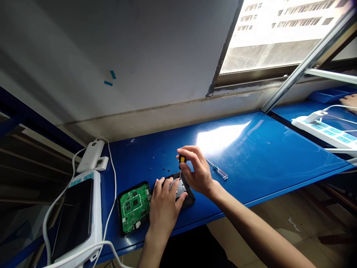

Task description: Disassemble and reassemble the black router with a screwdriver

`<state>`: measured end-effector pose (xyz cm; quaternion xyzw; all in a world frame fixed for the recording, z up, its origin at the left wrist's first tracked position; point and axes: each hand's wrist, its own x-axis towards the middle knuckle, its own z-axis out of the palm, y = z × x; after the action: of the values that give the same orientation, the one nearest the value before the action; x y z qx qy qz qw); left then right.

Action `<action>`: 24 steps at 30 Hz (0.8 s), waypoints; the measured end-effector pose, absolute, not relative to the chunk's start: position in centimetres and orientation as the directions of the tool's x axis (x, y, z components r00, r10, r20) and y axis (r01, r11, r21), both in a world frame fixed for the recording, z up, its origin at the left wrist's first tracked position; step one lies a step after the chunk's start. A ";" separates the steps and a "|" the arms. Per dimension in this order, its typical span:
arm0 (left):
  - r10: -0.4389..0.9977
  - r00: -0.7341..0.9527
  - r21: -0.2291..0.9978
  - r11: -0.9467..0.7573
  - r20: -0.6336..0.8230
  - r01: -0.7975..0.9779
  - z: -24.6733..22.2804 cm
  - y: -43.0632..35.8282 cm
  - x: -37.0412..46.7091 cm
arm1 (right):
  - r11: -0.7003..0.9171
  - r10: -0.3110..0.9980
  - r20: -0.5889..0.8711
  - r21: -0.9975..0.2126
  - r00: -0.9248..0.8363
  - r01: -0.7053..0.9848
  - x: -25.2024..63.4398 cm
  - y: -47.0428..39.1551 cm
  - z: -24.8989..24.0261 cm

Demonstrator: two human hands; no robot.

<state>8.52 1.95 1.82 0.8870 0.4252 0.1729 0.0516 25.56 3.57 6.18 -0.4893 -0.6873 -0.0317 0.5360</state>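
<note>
My right hand [196, 169] grips a screwdriver [182, 159] with a black and yellow handle. The tool stands nearly upright, its thin shaft reaching down to a metal plate [181, 188]. That plate sits in a black plastic case [191, 197] on the table. Spread across the left side of the case, my left hand [164, 203] rests on it with fingers stretched and thumb apart. Just left of this hand lies a green circuit board [135, 206] in a black shell. The screwdriver's exact contact point is too small to make out.
Several small screws [164, 169] lie on the blue table [134, 156] beyond the case. A second screwdriver [220, 172] with a clear handle is to the right. A phone [74, 219], power bank [91, 154] and white cables occupy the left. Another person's hand [350, 100] shows far right.
</note>
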 end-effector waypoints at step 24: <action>0.783 0.562 0.273 -0.620 0.266 0.735 2.0 2.0 8.5 | 0.476 0.813 0.581 -0.635 -0.030 0.609 25.6 1.6 8.8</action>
<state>8.48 1.97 1.95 0.8812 0.4309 0.1829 0.0656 25.61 1.65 8.80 -0.5010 -0.7097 0.1054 0.4839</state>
